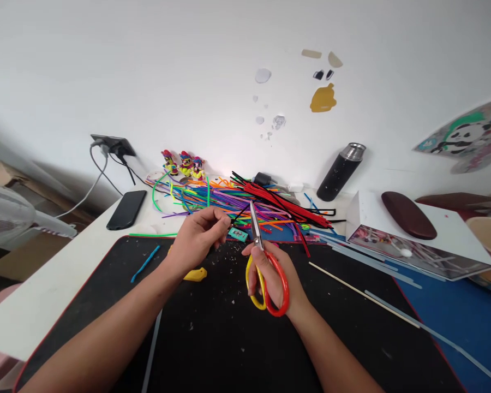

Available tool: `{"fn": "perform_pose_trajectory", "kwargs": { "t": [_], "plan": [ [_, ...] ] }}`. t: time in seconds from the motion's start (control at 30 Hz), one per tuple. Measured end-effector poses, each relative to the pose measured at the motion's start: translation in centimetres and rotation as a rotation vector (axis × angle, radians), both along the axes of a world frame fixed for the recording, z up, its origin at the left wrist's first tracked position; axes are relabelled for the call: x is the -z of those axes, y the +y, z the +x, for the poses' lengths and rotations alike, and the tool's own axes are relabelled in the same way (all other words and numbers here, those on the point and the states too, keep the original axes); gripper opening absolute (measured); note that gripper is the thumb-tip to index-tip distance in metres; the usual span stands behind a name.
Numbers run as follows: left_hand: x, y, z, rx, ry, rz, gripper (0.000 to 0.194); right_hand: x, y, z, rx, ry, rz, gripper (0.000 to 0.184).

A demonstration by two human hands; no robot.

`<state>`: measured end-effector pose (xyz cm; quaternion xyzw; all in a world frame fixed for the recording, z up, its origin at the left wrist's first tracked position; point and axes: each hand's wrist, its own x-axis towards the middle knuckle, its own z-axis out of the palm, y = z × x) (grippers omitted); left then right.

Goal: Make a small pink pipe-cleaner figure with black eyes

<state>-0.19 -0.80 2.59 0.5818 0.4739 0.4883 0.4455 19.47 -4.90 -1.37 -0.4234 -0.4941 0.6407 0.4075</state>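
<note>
My left hand (202,232) is closed in a pinch on a thin black pipe cleaner (242,212), which sticks out to the right from the fingertips. My right hand (276,273) holds a pair of scissors (277,295) with one red and one yellow handle, blades pointing up and away from me. The blades look closed or nearly so, just right of the black pipe cleaner; I cannot tell whether they touch it. Beyond both hands lies a heap of coloured pipe cleaners (265,197). A small teal box (238,234) sits between the hands. Under my left wrist is a yellow piece (195,274).
A black mat (213,338) with scattered scraps covers the desk. Left are a phone (126,209) and a blue pipe cleaner (145,263). Small figurines (184,164) stand by the wall. Rightward are a black flask (340,172), a white box (445,232), a wooden stick (364,295) and translucent sticks.
</note>
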Motion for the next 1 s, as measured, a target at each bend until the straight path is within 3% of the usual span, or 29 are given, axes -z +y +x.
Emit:
{"fn": "perform_pose_trajectory", "kwargs": {
  "t": [0.17, 0.33, 0.63, 0.87, 1.0],
  "plan": [
    [1.8, -0.3, -0.7, 0.036, -0.002, -0.047, 0.043, 0.0, -0.2, 0.1, -0.065, 0.057, -0.009, 0.077],
    [2.5, -0.3, -1.4, 0.002, -0.027, -0.058, 0.043, 0.3, -0.5, 0.1, -0.171, 0.097, 0.028, 0.082],
    [2.0, -1.2, -3.0, -0.078, 0.040, -0.017, 0.036, 1.1, -0.6, -0.5, -0.121, 0.055, -0.112, 0.065],
    [3.1, -0.2, -3.3, -0.130, 0.070, 0.048, 0.027, 2.0, 0.0, -0.6, -0.103, 0.031, -0.036, 0.065],
    [3.8, 0.7, -3.8, -0.187, 0.063, 0.092, 0.026, 1.4, -0.5, -1.2, -0.067, 0.041, -0.014, 0.065]
  ]
}}
